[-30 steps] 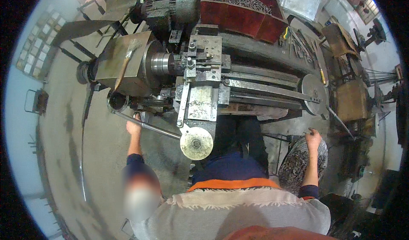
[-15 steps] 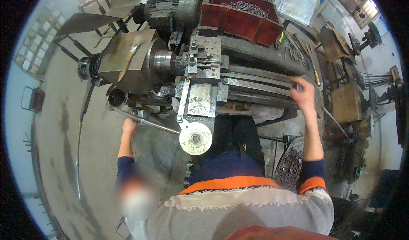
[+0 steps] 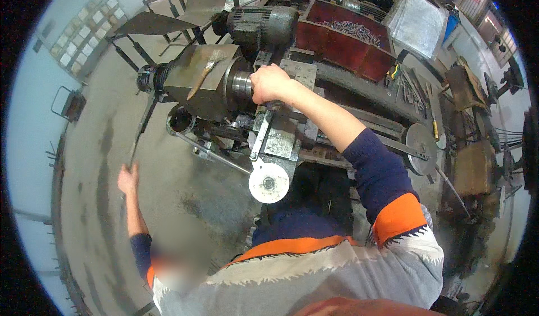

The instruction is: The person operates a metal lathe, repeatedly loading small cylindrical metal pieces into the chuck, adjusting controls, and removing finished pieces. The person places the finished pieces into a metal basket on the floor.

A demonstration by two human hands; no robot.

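From where I stand, both of this person's hands are busy at a greasy lathe. The left hand point(image 3: 128, 178), left of centre in the frame, is curled around the long lever point(image 3: 145, 119) that hangs from the far end of the headstock point(image 3: 179, 72), with its fingers wrapped about the bar. The right hand point(image 3: 270, 84) reaches across the machine to the upper middle of the frame, right up at the bright spindle ring point(image 3: 241, 84). Its fingers are bent inward, but the back of the hand hides their tips, so I can't make out how far they are apart or whether a workpiece is between them. I'd judge the step in hand to be a loading or unloading one at the spindle, with the lever likely working the clamp; that part is my reading. If so, the next move calls for the two hands to act in time: the right one steady and in line with the spindle, the left one firm on the lever, and the fingers clear before anything turns. Just below the right hand lies the slide point(image 3: 281, 142), with its pale handwheel point(image 3: 269, 182) nearest the person's lap. A brush point(image 3: 200, 80) rests on the headstock, and in the upper right a red bin point(image 3: 337, 52) holds a heap of small metal pieces point(image 3: 353, 31).
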